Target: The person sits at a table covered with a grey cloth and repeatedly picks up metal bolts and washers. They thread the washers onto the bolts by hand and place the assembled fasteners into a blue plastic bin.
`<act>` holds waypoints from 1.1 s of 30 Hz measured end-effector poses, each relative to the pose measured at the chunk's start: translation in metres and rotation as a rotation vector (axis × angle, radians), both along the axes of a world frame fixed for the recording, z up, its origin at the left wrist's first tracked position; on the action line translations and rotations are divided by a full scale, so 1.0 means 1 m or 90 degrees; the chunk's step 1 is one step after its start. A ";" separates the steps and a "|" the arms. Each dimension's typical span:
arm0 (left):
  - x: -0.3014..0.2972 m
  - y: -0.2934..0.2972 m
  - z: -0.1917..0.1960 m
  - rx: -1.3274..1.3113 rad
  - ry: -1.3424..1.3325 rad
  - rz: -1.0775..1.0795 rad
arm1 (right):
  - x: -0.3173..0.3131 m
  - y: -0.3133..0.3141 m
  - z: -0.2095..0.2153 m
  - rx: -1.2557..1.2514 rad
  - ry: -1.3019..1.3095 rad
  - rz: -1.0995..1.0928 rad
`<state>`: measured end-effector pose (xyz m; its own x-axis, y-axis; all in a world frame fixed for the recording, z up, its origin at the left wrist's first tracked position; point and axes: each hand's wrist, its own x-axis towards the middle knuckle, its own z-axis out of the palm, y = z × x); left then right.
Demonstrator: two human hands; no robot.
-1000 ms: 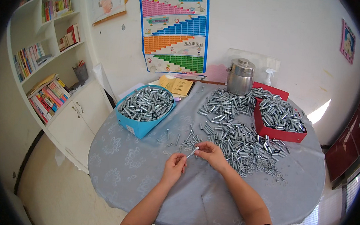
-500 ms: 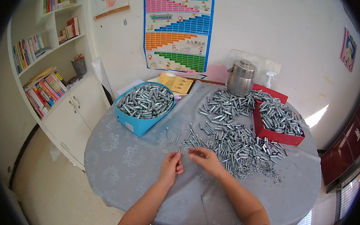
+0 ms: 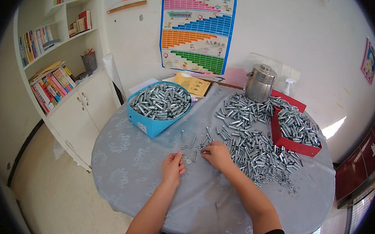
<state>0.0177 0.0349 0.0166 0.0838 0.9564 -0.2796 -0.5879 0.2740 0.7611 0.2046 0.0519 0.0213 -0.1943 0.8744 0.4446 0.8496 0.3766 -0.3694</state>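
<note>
My left hand [image 3: 173, 167] is closed just above the cloth, fingers curled and thumb pressed to the forefinger. Whatever it may hold is too small to name. My right hand [image 3: 217, 156] pinches down at the near left edge of the metal pile, its fingertips by small nuts; what is between them is hidden. Between the hands lie a washer [image 3: 188, 161] and a bolt [image 3: 195, 155]. Just beyond are two more loose bolts, one a thin bolt [image 3: 193, 142] and one a bolt with its head away from me [image 3: 183, 136], with a few small rings around them.
A blue bin [image 3: 152, 127] full of metal sleeves stands at the far left. To the right spreads a heap of sleeves and bolts [image 3: 249, 153], with nuts and washers [image 3: 274, 178] nearer me. A red box [image 3: 297, 146] and steel pot [image 3: 260, 83] stand behind.
My hands have drawn apart: the left moved left, and the right reached slightly farther away to the pile's edge. The washer between them now shows. The whole view has shifted a little.
</note>
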 end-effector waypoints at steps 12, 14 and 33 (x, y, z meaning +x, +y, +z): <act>0.005 -0.004 -0.001 -0.020 0.001 -0.083 | 0.004 0.010 0.001 -0.126 0.009 0.004; 0.005 -0.005 0.000 -0.022 -0.001 -0.082 | 0.003 0.010 0.003 -0.142 0.022 0.020; 0.006 -0.005 -0.007 -0.029 0.013 -0.123 | -0.010 -0.010 0.010 -0.424 0.625 0.120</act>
<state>0.0234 0.0303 0.0091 0.2588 0.9093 -0.3258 -0.5061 0.4149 0.7561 0.1942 0.0421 0.0316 -0.1756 0.9830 -0.0541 0.0486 -0.0462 -0.9977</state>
